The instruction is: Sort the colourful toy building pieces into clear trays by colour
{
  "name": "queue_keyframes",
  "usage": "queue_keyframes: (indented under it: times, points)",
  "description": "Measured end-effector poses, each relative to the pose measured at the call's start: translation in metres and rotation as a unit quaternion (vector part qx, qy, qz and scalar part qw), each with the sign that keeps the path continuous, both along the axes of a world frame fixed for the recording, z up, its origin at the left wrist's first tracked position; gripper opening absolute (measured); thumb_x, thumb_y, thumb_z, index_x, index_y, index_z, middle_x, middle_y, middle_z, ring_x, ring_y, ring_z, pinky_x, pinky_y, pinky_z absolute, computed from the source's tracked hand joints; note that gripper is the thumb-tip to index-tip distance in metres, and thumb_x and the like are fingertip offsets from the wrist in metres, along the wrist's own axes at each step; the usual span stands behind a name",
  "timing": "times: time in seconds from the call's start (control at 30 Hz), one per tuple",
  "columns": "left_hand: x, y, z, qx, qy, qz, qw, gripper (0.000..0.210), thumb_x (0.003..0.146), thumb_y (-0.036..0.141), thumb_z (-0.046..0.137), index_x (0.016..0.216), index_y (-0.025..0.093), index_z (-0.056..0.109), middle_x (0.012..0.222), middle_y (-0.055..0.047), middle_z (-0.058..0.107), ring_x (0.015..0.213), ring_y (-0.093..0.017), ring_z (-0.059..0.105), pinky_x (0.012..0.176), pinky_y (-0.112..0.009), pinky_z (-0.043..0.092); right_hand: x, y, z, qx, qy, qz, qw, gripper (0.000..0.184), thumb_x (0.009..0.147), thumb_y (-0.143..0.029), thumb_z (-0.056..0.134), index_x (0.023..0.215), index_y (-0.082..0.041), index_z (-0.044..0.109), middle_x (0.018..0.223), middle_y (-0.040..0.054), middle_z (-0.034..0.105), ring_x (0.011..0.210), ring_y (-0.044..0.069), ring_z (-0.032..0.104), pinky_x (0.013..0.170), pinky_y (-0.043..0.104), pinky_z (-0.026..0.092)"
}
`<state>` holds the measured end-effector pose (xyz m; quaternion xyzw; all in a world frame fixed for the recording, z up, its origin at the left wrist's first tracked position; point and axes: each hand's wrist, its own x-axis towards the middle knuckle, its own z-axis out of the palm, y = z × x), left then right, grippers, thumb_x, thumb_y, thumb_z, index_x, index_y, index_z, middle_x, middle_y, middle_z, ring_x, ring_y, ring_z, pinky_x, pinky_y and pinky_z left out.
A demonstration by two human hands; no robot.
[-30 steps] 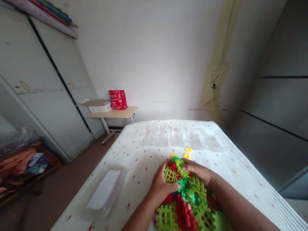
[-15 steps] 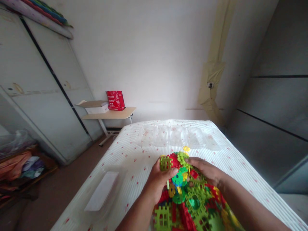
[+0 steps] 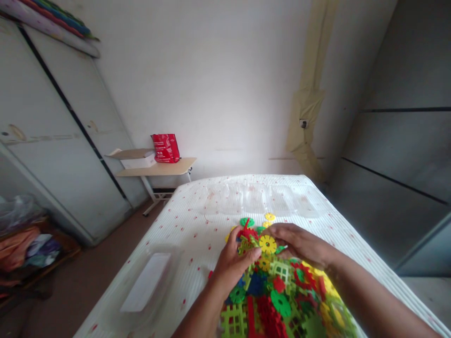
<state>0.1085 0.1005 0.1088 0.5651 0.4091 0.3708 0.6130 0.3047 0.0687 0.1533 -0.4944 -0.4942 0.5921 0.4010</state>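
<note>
A heap of plastic building pieces [image 3: 260, 286] in red, green, yellow and blue lies on the covered table close to me. On its far left side my left hand [image 3: 234, 263] is curled around a few light green and red pieces, thumb towards the middle. My right hand [image 3: 299, 241] arches over the right side of the pile, fingers extended and slightly bent, some tips hidden. Between the hands is a yellow flower-shaped disc [image 3: 268, 244]. Just beyond them lie a green disc [image 3: 247, 222] and a small yellow disc [image 3: 270, 217].
Across the far part of the table sits a clear tray with compartments [image 3: 254, 199]. A clear plastic container [image 3: 172, 267] with a white strip [image 3: 146, 281] lies at left. Behind stands a small desk [image 3: 169, 168] with a red bag [image 3: 166, 148] and a box [image 3: 138, 160].
My hands have shifted the pieces between them; the green lattice piece and green disc there have given way to a yellow disc. More flat pieces show in the heap. The view has turned slightly right.
</note>
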Motion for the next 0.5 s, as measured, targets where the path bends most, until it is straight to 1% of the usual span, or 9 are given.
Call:
queue_keyframes:
  times: [0.07,0.1,0.17,0.23,0.27,0.33,0.4,0.43,0.5]
  points:
    - [-0.006,0.001,-0.003,0.021,0.043,-0.004,0.999,0.079,0.064,0.051,0.067,0.130,0.022,0.034,0.108,-0.011,0.059,0.100,-0.025,0.057,0.086,-0.034,0.043,0.004,0.003,-0.004,0.016,-0.011,0.016,1.000,0.039,0.075,-0.051,0.056,0.095,-0.019,0.062,0.098,0.0066,0.060,0.089,0.017,0.055,0.073,0.031,0.048]
    - [-0.010,0.001,-0.005,0.026,0.059,-0.003,0.998,0.077,0.066,0.051,0.066,0.130,0.021,0.035,0.109,-0.012,0.059,0.101,-0.025,0.057,0.087,-0.035,0.043,0.007,0.005,-0.006,0.027,-0.028,0.021,0.999,0.038,0.075,-0.051,0.055,0.094,-0.018,0.062,0.096,0.0070,0.060,0.086,0.017,0.056,0.071,0.031,0.048]
    - [-0.016,-0.002,-0.009,0.030,0.073,0.001,0.997,0.075,0.068,0.049,0.064,0.131,0.020,0.037,0.112,-0.014,0.057,0.105,-0.026,0.055,0.088,-0.035,0.042,0.015,0.011,-0.014,0.041,-0.089,0.013,0.995,0.035,0.075,-0.049,0.055,0.089,-0.018,0.063,0.085,0.0060,0.062,0.076,0.017,0.057,0.064,0.030,0.046]
    - [-0.023,-0.006,-0.013,0.043,0.079,0.005,0.996,0.070,0.069,0.045,0.064,0.129,0.019,0.041,0.117,-0.015,0.055,0.110,-0.027,0.052,0.091,-0.036,0.040,0.024,0.019,-0.026,0.068,-0.166,-0.014,0.984,0.028,0.075,-0.044,0.055,0.082,-0.018,0.064,0.075,0.0045,0.062,0.070,0.017,0.056,0.061,0.031,0.045]
    - [-0.027,-0.008,-0.014,0.062,0.090,0.006,0.994,0.066,0.069,0.041,0.064,0.128,0.020,0.043,0.120,-0.014,0.054,0.112,-0.028,0.050,0.093,-0.036,0.038,0.029,0.024,-0.033,0.092,-0.205,-0.027,0.974,0.023,0.074,-0.040,0.055,0.081,-0.019,0.064,0.074,0.0044,0.062,0.071,0.018,0.056,0.064,0.033,0.046]
    - [-0.035,-0.010,-0.018,0.123,0.142,0.006,0.982,0.065,0.065,0.031,0.065,0.126,0.022,0.046,0.127,-0.012,0.050,0.118,-0.028,0.044,0.100,-0.038,0.032,0.036,0.035,-0.049,0.147,-0.282,-0.046,0.947,0.017,0.071,-0.029,0.055,0.084,-0.022,0.065,0.085,0.0052,0.065,0.082,0.022,0.057,0.076,0.038,0.044]
    - [-0.042,-0.005,-0.021,0.180,0.220,0.002,0.959,0.074,0.057,0.021,0.067,0.128,0.024,0.045,0.135,-0.009,0.043,0.126,-0.028,0.034,0.105,-0.039,0.023,0.039,0.046,-0.063,0.181,-0.362,-0.051,0.913,0.031,0.066,-0.018,0.055,0.094,-0.024,0.065,0.101,0.0061,0.063,0.097,0.025,0.054,0.089,0.041,0.038]
    - [-0.045,-0.001,-0.024,0.192,0.257,-0.001,0.947,0.082,0.052,0.017,0.067,0.130,0.024,0.043,0.139,-0.008,0.038,0.129,-0.029,0.029,0.107,-0.039,0.020,0.039,0.051,-0.069,0.181,-0.398,-0.048,0.898,0.039,0.063,-0.014,0.055,0.100,-0.024,0.063,0.108,0.0068,0.061,0.103,0.026,0.052,0.093,0.042,0.035]
    - [-0.048,0.012,-0.028,0.175,0.306,-0.008,0.936,0.095,0.045,0.013,0.067,0.134,0.023,0.037,0.143,-0.009,0.031,0.132,-0.031,0.021,0.107,-0.040,0.017,0.036,0.060,-0.079,0.161,-0.457,-0.024,0.874,0.048,0.060,-0.012,0.056,0.107,-0.023,0.060,0.115,0.0085,0.058,0.109,0.028,0.048,0.096,0.043,0.031]
